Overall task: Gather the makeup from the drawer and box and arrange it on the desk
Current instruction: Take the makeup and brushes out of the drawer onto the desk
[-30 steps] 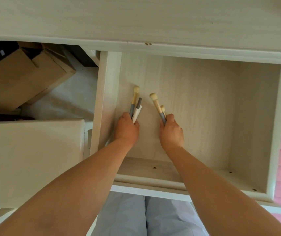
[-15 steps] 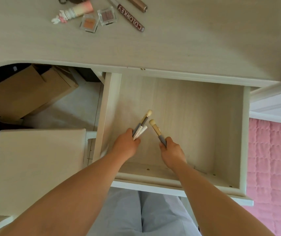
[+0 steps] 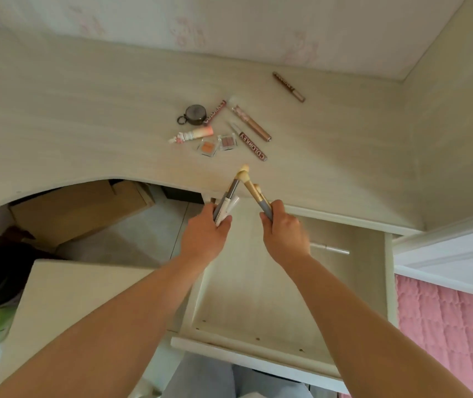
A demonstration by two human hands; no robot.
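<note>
cardboard box [image 3: 77, 208] beside pink quilt [image 3: 453, 326]

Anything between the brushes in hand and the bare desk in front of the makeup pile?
Nothing visible. The left hand and right hand each hold brushes with tips already over the desk edge. The strip before the makeup pile lies bare; the drawer sits below.

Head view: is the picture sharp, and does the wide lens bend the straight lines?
Head view: the desk front edge curves strongly, a sign of wide-angle distortion; the right hand and the pale stick in the drawer look smeared by motion blur; the makeup on the desk is sharper, with the lettering on one brown tube readable; the light is soft and even, with no glare.
</note>
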